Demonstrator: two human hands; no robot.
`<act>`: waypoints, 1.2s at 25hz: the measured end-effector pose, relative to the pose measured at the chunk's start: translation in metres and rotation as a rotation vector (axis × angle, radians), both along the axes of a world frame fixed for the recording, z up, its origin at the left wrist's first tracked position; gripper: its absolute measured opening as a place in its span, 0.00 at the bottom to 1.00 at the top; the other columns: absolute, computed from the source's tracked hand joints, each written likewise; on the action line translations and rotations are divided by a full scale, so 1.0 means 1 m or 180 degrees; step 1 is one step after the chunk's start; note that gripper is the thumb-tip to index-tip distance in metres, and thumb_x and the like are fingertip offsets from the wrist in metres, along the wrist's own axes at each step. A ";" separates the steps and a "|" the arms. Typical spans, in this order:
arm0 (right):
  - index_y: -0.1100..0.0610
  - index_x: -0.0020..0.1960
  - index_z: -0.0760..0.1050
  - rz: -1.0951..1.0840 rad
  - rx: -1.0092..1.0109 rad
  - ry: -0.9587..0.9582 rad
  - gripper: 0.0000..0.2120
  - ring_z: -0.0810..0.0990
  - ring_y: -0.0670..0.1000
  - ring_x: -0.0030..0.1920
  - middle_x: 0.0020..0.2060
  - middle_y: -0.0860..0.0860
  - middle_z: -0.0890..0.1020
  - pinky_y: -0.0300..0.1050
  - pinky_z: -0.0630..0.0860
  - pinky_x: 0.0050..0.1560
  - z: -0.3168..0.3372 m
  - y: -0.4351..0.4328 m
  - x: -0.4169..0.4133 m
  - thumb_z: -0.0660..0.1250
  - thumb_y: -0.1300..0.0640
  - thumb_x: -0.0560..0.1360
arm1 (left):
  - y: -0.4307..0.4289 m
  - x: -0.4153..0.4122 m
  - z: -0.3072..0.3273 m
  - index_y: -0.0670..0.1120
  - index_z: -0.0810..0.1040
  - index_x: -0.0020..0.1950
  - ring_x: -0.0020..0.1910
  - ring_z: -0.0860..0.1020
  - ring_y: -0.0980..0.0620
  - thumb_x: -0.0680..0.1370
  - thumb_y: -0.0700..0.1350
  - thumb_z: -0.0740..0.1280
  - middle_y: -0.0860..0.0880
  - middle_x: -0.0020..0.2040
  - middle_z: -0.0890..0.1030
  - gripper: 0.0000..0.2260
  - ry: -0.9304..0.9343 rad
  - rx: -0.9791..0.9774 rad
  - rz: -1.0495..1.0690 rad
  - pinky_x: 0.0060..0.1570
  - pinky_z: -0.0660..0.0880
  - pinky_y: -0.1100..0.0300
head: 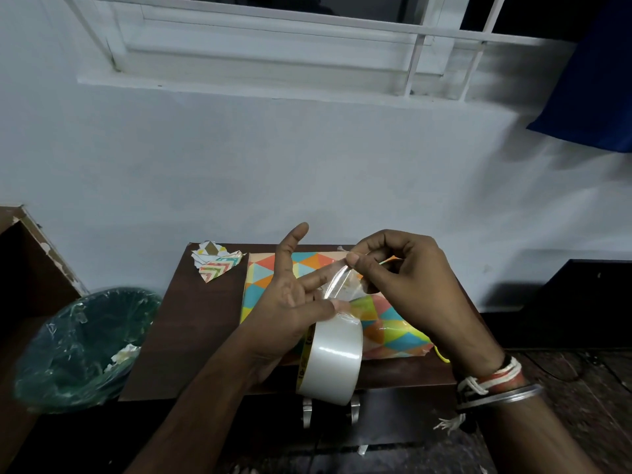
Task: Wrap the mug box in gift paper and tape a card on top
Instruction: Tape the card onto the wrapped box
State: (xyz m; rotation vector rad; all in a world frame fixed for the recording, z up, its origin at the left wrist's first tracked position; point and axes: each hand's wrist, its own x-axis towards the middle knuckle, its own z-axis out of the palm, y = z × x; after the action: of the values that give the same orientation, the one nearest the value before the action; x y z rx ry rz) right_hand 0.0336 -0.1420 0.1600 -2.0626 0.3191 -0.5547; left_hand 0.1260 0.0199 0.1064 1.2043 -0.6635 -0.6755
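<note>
Chunky clear tape roll (333, 359) up front, left hand (284, 302) gripping it, thumb on the rim. Right hand (403, 275) pinches the shiny pulled strip (337, 285). Just behind, glossy triangle-print gift paper (386, 333) lies on the dark wooden table (191, 319), crumpled scraps (215, 265) farther back.

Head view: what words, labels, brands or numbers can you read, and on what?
Yellow core rim of the tape roll: dark print, too small and blurred to read.
Clear tape strip: no print.
Patterned gift paper and paper scraps: no text.
No legible text anywhere.
</note>
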 end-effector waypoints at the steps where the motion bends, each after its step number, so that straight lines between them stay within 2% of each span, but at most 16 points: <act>1: 0.51 0.46 0.84 -0.0012 -0.0045 0.0026 0.02 0.85 0.48 0.33 0.34 0.48 0.85 0.45 0.83 0.40 0.000 0.000 0.000 0.75 0.53 0.76 | -0.001 -0.001 0.001 0.66 0.54 0.78 0.54 0.82 0.38 0.71 0.32 0.71 0.43 0.63 0.84 0.46 0.0036 0.0000 -0.0013 0.59 0.81 0.52; 4: 0.50 0.46 0.85 -0.0047 -0.0219 0.0140 0.03 0.85 0.45 0.33 0.33 0.45 0.85 0.38 0.80 0.39 0.001 0.000 0.000 0.76 0.52 0.76 | 0.000 -0.004 0.002 0.66 0.53 0.79 0.60 0.83 0.45 0.76 0.31 0.71 0.43 0.62 0.84 0.45 0.0005 0.0111 -0.0049 0.62 0.78 0.50; 7: 0.49 0.46 0.85 -0.0094 -0.0290 0.0147 0.03 0.85 0.43 0.33 0.33 0.44 0.85 0.34 0.79 0.38 0.001 0.003 0.000 0.76 0.51 0.76 | 0.003 -0.003 0.004 0.68 0.53 0.79 0.63 0.82 0.45 0.77 0.28 0.69 0.43 0.65 0.83 0.46 0.0116 0.0165 -0.0095 0.58 0.81 0.53; 9: 0.49 0.47 0.84 -0.0117 -0.0270 0.0059 0.04 0.85 0.42 0.32 0.32 0.44 0.85 0.32 0.78 0.37 0.002 0.005 0.000 0.77 0.50 0.75 | 0.005 -0.001 0.006 0.68 0.56 0.78 0.60 0.83 0.45 0.75 0.31 0.71 0.43 0.65 0.83 0.45 0.0203 0.0115 -0.0134 0.55 0.82 0.55; 12: 0.48 0.55 0.78 -0.0164 -0.0211 0.0030 0.14 0.84 0.42 0.31 0.31 0.46 0.85 0.31 0.77 0.37 0.002 0.007 -0.001 0.79 0.50 0.73 | 0.006 -0.003 0.007 0.67 0.62 0.77 0.52 0.84 0.44 0.74 0.33 0.74 0.43 0.62 0.84 0.42 0.0266 0.0112 -0.0206 0.50 0.82 0.57; 14: 0.49 0.57 0.73 -0.0206 -0.0287 0.0110 0.19 0.84 0.42 0.31 0.30 0.45 0.85 0.30 0.77 0.37 -0.002 0.006 0.000 0.79 0.49 0.72 | 0.005 -0.007 0.007 0.64 0.65 0.75 0.49 0.86 0.47 0.75 0.36 0.72 0.43 0.60 0.85 0.36 0.0285 0.0119 -0.0114 0.47 0.82 0.58; 17: 0.47 0.54 0.73 -0.0414 -0.0552 0.0170 0.21 0.83 0.40 0.31 0.28 0.45 0.84 0.32 0.77 0.39 -0.012 0.003 0.005 0.80 0.43 0.69 | 0.001 -0.009 0.005 0.63 0.69 0.73 0.46 0.86 0.51 0.77 0.38 0.69 0.42 0.58 0.86 0.30 0.0266 0.0157 0.0116 0.44 0.81 0.59; 19: 0.43 0.53 0.73 -0.0835 -0.0905 0.0121 0.22 0.81 0.40 0.32 0.27 0.45 0.82 0.33 0.75 0.38 -0.018 -0.003 0.006 0.79 0.38 0.68 | 0.001 -0.008 0.005 0.62 0.70 0.72 0.44 0.85 0.54 0.80 0.36 0.67 0.45 0.59 0.86 0.27 0.0222 0.0194 0.0176 0.42 0.80 0.62; 21: 0.43 0.54 0.74 -0.1172 -0.1112 0.0005 0.18 0.80 0.42 0.34 0.26 0.45 0.80 0.44 0.78 0.42 -0.022 -0.013 0.004 0.77 0.40 0.71 | 0.003 -0.008 0.006 0.59 0.70 0.72 0.43 0.84 0.58 0.81 0.37 0.66 0.48 0.61 0.85 0.24 0.0245 0.0157 0.0112 0.40 0.79 0.65; 24: 0.46 0.52 0.77 -0.1325 -0.1089 -0.0063 0.10 0.82 0.50 0.39 0.28 0.44 0.81 0.51 0.78 0.46 -0.028 -0.029 -0.004 0.72 0.43 0.76 | 0.004 -0.007 0.007 0.54 0.71 0.69 0.40 0.81 0.54 0.81 0.39 0.65 0.49 0.63 0.85 0.18 0.0285 0.0119 0.0063 0.41 0.78 0.65; 27: 0.50 0.47 0.79 -0.1711 -0.1351 0.0288 0.07 0.82 0.57 0.43 0.32 0.44 0.83 0.50 0.76 0.44 -0.037 -0.053 -0.018 0.69 0.47 0.78 | 0.007 -0.007 0.008 0.51 0.73 0.62 0.36 0.79 0.55 0.83 0.38 0.64 0.49 0.63 0.84 0.11 0.0329 0.0151 0.0064 0.43 0.78 0.64; 30: 0.51 0.51 0.80 -0.1892 -0.1702 0.1379 0.06 0.82 0.64 0.50 0.45 0.54 0.86 0.51 0.75 0.45 -0.068 -0.086 -0.041 0.67 0.51 0.78 | 0.008 -0.007 0.009 0.49 0.76 0.61 0.35 0.79 0.58 0.83 0.38 0.64 0.51 0.63 0.84 0.09 0.0373 0.0139 0.0090 0.45 0.77 0.62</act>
State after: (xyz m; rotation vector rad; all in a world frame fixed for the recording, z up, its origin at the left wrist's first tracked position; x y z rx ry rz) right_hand -0.0070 -0.2277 0.0915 -2.6054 1.1701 -0.5758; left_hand 0.1190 0.0281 0.1154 1.2024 -0.5353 -0.7342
